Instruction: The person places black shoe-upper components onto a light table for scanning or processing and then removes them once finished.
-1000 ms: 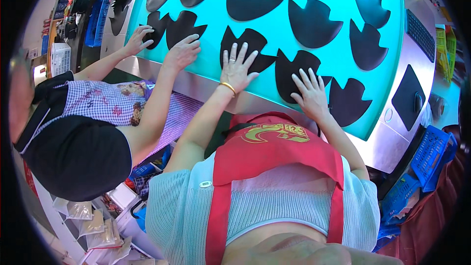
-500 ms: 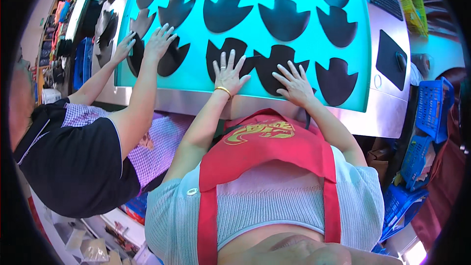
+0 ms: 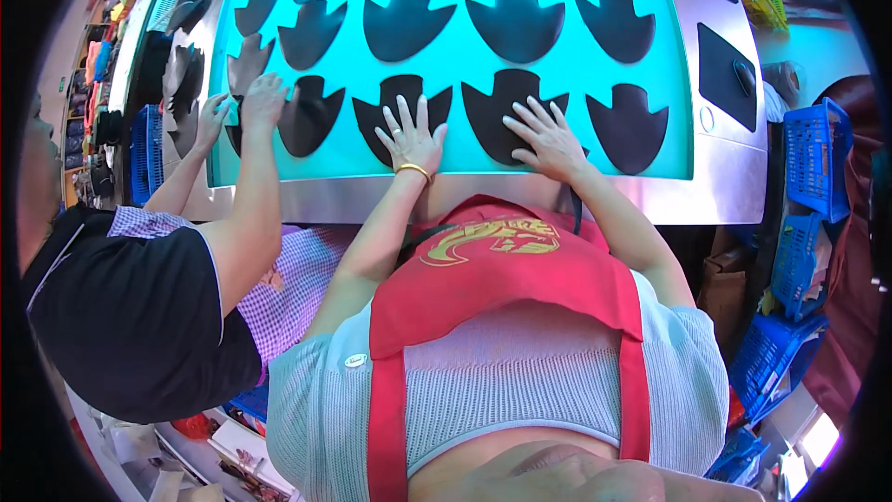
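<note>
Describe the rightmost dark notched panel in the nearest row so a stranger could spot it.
Find the big turquoise worktop. Follow the row of dark notched panels along its near edge, past the person's right hand, to the right end. That rightmost dark notched panel lies fully in view, while its left neighbour is partly hidden by the hand.

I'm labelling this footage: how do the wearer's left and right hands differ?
The left hand wears a ring and a gold bracelet; the right hand shows neither. The left hand's fingers point mostly up the picture; the right hand's slant toward its upper left. Both are open, palms down, over black pieces.
</note>
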Demonstrator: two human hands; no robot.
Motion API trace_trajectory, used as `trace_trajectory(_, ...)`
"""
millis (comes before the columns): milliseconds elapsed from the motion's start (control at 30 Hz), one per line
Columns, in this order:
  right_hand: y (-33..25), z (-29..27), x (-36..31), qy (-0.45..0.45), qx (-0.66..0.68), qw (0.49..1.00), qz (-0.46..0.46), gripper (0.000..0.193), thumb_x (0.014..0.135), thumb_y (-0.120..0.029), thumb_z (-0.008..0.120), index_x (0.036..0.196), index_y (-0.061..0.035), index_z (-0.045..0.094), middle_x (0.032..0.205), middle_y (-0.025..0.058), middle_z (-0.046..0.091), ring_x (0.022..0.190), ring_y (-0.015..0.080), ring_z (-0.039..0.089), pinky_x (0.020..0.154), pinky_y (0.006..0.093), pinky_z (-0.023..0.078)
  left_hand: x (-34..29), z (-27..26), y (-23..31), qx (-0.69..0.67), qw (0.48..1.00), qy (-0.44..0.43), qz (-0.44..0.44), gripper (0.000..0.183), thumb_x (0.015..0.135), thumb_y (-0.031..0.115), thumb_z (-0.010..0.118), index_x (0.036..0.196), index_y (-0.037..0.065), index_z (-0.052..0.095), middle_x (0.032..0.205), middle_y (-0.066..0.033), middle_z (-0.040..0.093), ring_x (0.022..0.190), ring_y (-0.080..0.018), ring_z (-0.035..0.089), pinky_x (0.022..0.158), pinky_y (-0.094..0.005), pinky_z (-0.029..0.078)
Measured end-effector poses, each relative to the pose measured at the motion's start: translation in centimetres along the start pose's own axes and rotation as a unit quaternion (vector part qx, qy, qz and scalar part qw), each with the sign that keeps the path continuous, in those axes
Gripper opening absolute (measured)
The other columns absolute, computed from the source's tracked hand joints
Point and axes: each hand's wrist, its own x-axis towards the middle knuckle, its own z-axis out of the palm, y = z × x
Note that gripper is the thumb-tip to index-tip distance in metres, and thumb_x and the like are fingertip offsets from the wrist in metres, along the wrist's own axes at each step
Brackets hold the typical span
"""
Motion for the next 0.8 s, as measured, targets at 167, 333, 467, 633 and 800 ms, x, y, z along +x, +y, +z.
trace_trajectory(167, 0.5, -0.8, -2.4, 0.081, 0.011, 0.997, -0.001, 0.057, 0.096, -0.04, 0.06, 0.147, -0.0182, 0.047, 0.154, 0.0046, 0.044, 0.148, 0.0253, 0.031, 0.121, 0.0497, 0.021, -0.7, -0.8, 0.5, -0.058, 0.982, 0.1, 0.148, 0.077, 0.093, 0.052, 0.061, 0.155, 0.017, 0.032, 0.163, -0.0181, 0.022, 0.151, -0.0427, 0.015, 0.118, -0.0629, 0.017)
trace_trajectory(333, 2.6, -0.2, -4.6, 0.006, -0.004, 1.0, -0.01, 0.054, 0.097, -0.041, 0.058, 0.145, -0.0185, 0.05, 0.155, 0.0043, 0.043, 0.149, 0.0254, 0.031, 0.121, 0.0504, 0.021, -3.9, -2.3, 8.6, -0.109, 0.958, 0.002, 0.265, 0.075, 0.086, 0.046, 0.072, 0.151, 0.022, 0.042, 0.161, -0.0169, 0.026, 0.15, -0.0448, 0.017, 0.118, -0.0603, 0.02)
trace_trajectory(467, 3.6, -0.8, -4.8, -0.035, 0.011, 0.999, -0.028, 0.056, 0.098, -0.044, 0.056, 0.146, -0.016, 0.049, 0.157, 0.0052, 0.041, 0.149, 0.0265, 0.029, 0.121, 0.0512, 0.022, -4.3, -0.6, 11.1, -0.092, 0.972, -0.031, 0.215, 0.075, 0.084, 0.04, 0.075, 0.151, 0.024, 0.042, 0.162, -0.0167, 0.024, 0.149, -0.0488, 0.018, 0.118, -0.0606, 0.022)
trace_trajectory(633, 7.8, -3.3, -7.7, 0.004, 0.103, 0.993, -0.056, 0.053, 0.097, -0.036, 0.06, 0.143, -0.0122, 0.051, 0.153, 0.0085, 0.046, 0.147, 0.0275, 0.033, 0.12, 0.0486, 0.025, -4.0, -1.1, 10.5, -0.098, 0.967, -0.014, 0.235, 0.071, 0.085, 0.038, 0.075, 0.149, 0.022, 0.046, 0.161, -0.0166, 0.028, 0.149, -0.0446, 0.022, 0.118, -0.0577, 0.022)
trace_trajectory(800, 17.4, -7.4, -14.6, 0.057, 0.065, 0.993, -0.08, 0.046, 0.095, -0.029, 0.063, 0.137, -0.0112, 0.057, 0.145, 0.009, 0.054, 0.142, 0.0287, 0.041, 0.117, 0.0481, 0.029, -5.4, 0.0, 12.0, -0.105, 0.977, 0.158, 0.095, 0.066, 0.088, 0.042, 0.07, 0.143, 0.011, 0.05, 0.152, -0.0166, 0.042, 0.144, -0.0378, 0.034, 0.115, -0.0527, 0.028)
